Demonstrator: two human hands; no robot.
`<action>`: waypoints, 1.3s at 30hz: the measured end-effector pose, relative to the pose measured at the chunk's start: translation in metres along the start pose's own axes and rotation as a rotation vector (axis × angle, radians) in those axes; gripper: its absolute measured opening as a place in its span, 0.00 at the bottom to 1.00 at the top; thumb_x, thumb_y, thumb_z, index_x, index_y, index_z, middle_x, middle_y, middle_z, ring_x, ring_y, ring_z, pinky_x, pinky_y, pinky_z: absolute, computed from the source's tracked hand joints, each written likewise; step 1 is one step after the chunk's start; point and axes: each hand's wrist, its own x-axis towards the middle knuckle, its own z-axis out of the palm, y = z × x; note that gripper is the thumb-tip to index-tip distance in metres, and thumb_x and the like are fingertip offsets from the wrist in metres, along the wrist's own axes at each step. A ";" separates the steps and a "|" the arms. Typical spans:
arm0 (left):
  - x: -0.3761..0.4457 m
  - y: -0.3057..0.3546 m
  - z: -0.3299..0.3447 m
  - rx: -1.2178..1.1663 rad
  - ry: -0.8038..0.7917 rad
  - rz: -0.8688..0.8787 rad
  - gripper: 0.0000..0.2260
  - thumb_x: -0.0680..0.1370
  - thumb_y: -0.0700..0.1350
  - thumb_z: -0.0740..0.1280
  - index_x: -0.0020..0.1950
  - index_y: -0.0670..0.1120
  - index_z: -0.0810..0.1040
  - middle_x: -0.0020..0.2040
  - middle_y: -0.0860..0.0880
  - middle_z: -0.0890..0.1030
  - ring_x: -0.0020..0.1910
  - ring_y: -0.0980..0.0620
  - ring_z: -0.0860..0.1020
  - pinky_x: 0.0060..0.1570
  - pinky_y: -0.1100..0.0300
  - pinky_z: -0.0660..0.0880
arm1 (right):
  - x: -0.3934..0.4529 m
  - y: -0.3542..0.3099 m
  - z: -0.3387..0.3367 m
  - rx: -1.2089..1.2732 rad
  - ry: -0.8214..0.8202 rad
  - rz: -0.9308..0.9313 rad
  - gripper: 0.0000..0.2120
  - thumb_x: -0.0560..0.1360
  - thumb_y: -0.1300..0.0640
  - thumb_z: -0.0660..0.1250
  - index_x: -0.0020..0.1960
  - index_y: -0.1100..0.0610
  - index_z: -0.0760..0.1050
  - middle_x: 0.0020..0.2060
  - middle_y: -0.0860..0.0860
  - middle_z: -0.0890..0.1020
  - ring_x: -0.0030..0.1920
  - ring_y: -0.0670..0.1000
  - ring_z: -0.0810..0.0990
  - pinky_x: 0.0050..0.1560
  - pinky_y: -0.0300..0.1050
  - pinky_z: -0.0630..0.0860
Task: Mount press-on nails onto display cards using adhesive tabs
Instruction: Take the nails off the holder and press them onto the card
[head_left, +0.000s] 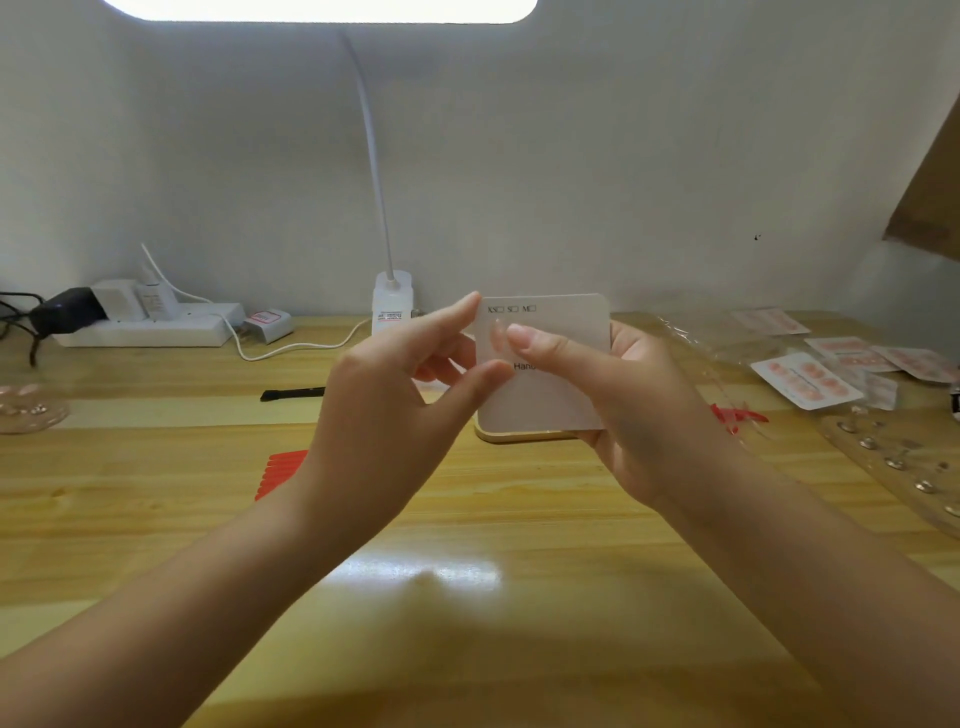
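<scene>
A white display card (563, 332) with size boxes printed along its top is held upright above the wooden table. My right hand (628, 395) grips it from behind, with the thumb pressed on its face. My left hand (395, 395) pinches the card's left edge between thumb and forefinger. Whether a tab or nail sits under the fingertips is hidden. Finished cards with pink nails (808, 382) lie at the right.
A lamp base (392, 301) and a power strip (150, 325) stand along the back wall. Red nail strips (280, 470) lie left of my wrist, and a black tool (293, 393) lies behind them. Clear plastic sheets with studs (893, 457) cover the right side.
</scene>
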 end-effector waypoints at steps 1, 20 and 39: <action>-0.001 0.001 0.000 0.006 0.000 0.011 0.22 0.71 0.48 0.73 0.64 0.50 0.73 0.42 0.59 0.80 0.40 0.57 0.78 0.45 0.59 0.77 | 0.000 0.002 0.000 0.010 0.013 0.002 0.17 0.64 0.54 0.74 0.51 0.58 0.82 0.44 0.54 0.85 0.43 0.53 0.85 0.40 0.51 0.81; 0.003 -0.003 -0.006 0.171 0.067 0.161 0.09 0.79 0.46 0.66 0.55 0.45 0.83 0.48 0.49 0.81 0.42 0.52 0.78 0.40 0.61 0.74 | -0.007 0.001 0.010 -0.119 0.091 -0.077 0.13 0.69 0.55 0.77 0.51 0.58 0.82 0.45 0.57 0.85 0.47 0.58 0.85 0.45 0.70 0.79; 0.003 -0.005 -0.005 0.068 0.020 0.184 0.11 0.77 0.45 0.68 0.59 0.49 0.79 0.44 0.48 0.79 0.39 0.54 0.76 0.38 0.70 0.72 | -0.008 -0.002 0.010 -0.150 0.094 -0.126 0.15 0.65 0.53 0.73 0.48 0.59 0.82 0.42 0.57 0.85 0.46 0.60 0.84 0.45 0.65 0.80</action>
